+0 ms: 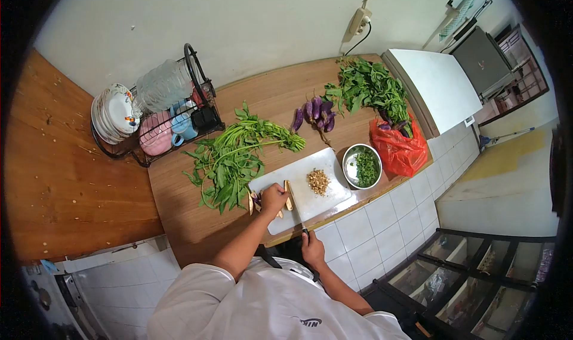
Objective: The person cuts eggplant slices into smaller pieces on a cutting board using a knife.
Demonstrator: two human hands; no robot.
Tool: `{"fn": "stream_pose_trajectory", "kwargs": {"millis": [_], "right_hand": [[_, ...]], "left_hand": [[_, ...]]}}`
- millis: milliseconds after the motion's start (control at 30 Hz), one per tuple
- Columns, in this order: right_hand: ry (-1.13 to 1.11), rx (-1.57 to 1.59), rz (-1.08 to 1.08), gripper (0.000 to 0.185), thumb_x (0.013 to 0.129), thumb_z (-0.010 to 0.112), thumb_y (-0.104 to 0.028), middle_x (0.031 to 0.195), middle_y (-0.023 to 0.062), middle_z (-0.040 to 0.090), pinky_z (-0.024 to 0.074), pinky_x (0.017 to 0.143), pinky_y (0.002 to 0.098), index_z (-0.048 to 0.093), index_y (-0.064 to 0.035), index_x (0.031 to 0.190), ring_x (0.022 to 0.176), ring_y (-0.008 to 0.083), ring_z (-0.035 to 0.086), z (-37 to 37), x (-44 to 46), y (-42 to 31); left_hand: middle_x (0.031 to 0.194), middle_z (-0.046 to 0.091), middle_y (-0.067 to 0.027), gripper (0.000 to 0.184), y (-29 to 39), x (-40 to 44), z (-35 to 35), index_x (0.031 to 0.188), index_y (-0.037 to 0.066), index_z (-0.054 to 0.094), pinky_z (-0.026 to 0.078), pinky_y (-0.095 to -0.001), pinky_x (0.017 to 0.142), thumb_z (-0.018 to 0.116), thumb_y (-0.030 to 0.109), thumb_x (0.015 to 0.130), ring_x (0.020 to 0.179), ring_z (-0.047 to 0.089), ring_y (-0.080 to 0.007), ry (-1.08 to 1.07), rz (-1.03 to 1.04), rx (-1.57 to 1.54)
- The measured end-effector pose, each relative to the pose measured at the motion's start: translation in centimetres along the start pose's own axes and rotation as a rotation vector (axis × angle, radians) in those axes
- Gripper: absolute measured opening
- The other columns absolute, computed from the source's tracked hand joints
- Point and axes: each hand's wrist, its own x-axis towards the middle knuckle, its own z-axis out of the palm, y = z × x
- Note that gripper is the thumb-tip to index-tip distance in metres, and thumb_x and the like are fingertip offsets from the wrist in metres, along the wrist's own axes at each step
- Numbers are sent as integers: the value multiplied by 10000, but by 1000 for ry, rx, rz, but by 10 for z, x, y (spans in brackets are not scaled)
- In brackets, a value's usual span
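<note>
My left hand (274, 199) is closed over the left part of a white cutting board (333, 207), among cut eggplant strips (288, 203); what its fingers grip is too small to make out. In my right hand (312, 249) is the black handle of a knife (297, 212), its blade reaching over the board just right of the strips. A small pile of chopped light-brown pieces (317, 182) lies on the board. Beside the board's right end stands a metal bowl (346, 163) holding chopped greens (366, 167).
Leafy stems (233, 155) lie behind the board's left end. Small purple eggplants (319, 112) sit farther back. More greens (373, 86) and a red plastic bag (399, 152) are at the right. A dish rack (206, 92) stands back left, a white appliance (433, 83) at the far right.
</note>
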Motion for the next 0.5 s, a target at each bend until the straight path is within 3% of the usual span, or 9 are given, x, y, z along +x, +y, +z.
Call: {"fn": "stream_pose_trajectory", "kwargs": {"millis": [100,200,267,500], "right_hand": [[39,-1,-56,345,1080,475,-404,828,298,682,495,705,616,576,-80,1143,824,531,659,3,3,9],[24,19,-58,378,1070,481,-428,810,277,700,515,694,623,591,-110,1241,788,512,679,2,5,13],[-7,62,-35,342,1077,498,-388,822,296,677,496,704,597,585,-59,1109,816,525,660,-2,3,10],[30,53,-80,347,1077,495,-391,792,286,676,495,682,604,587,-61,1132,777,526,658,7,2,11]], "left_hand": [[785,740,-171,221,-3,2,3,866,42,721,588,-422,731,808,224,778,760,742,-333,-7,-15,-13],[789,744,-162,220,-2,2,3,866,42,722,590,-417,737,809,222,775,762,743,-328,-3,-27,-2],[793,746,-159,219,-3,2,4,867,43,725,591,-415,741,809,222,774,763,743,-327,-6,-36,-5],[822,749,-166,224,4,0,-2,886,39,733,589,-410,745,808,219,776,786,744,-324,-32,-53,-3]]}}
